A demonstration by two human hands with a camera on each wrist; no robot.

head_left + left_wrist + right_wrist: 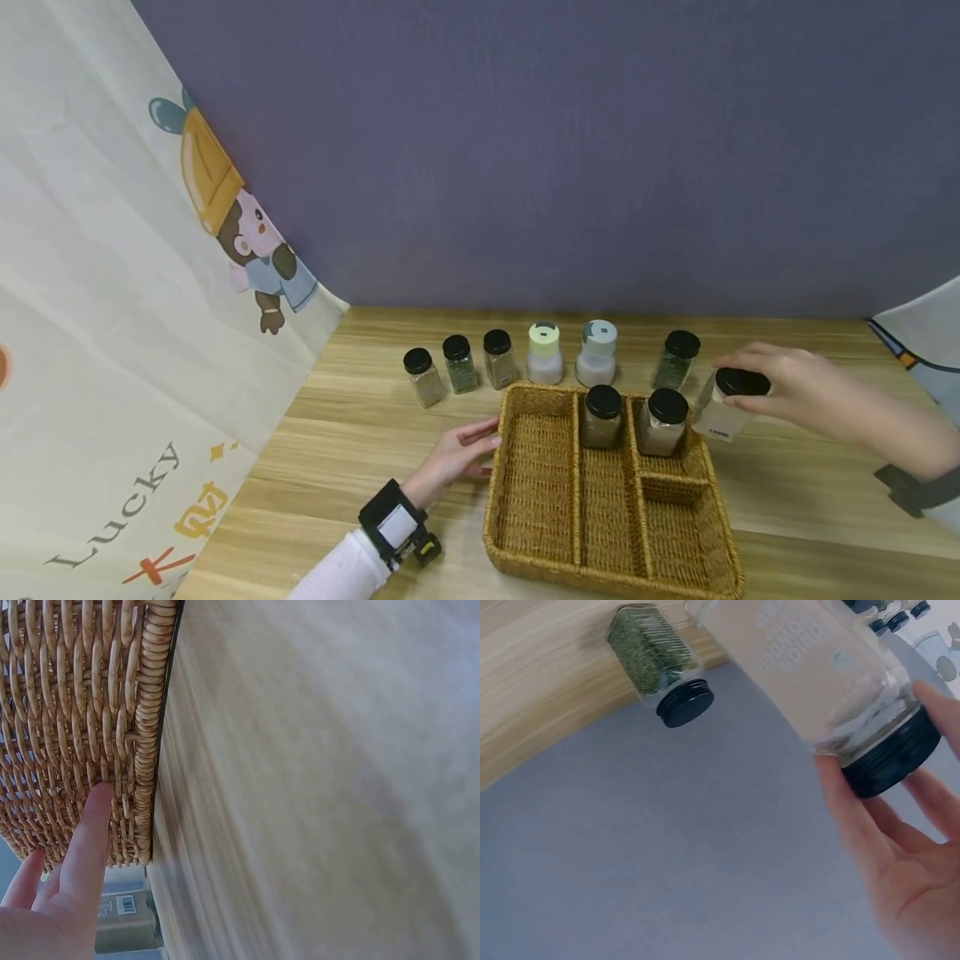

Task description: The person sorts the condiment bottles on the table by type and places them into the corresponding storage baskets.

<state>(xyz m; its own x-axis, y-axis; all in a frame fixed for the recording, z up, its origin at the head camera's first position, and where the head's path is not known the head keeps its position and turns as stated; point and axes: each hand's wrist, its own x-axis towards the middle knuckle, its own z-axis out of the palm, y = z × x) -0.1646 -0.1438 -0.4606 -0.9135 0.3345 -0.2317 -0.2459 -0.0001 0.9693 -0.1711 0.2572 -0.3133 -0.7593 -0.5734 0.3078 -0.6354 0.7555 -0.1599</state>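
Note:
My right hand [780,382] grips a glass spice jar [724,408] of pale powder by its black lid [891,754], lifted and tilted just right of the wicker basket [534,483]. In the right wrist view the jar [810,667] fills the top, with my fingers [855,825] round the lid. My left hand [459,454] rests with straight fingers against the basket's left wall; in the left wrist view a fingertip [94,825] touches the weave [67,712]. Two black-lidded jars [602,415] [664,421] stand in the basket's back compartments.
Along the back of the wooden table [360,433] stand three small black-lidded jars [459,363], two white shakers [544,352] [597,352] and a green-herb jar [677,358], also seen as the herb jar [654,656]. A printed cloth [135,350] hangs at left, a purple wall [525,150] behind.

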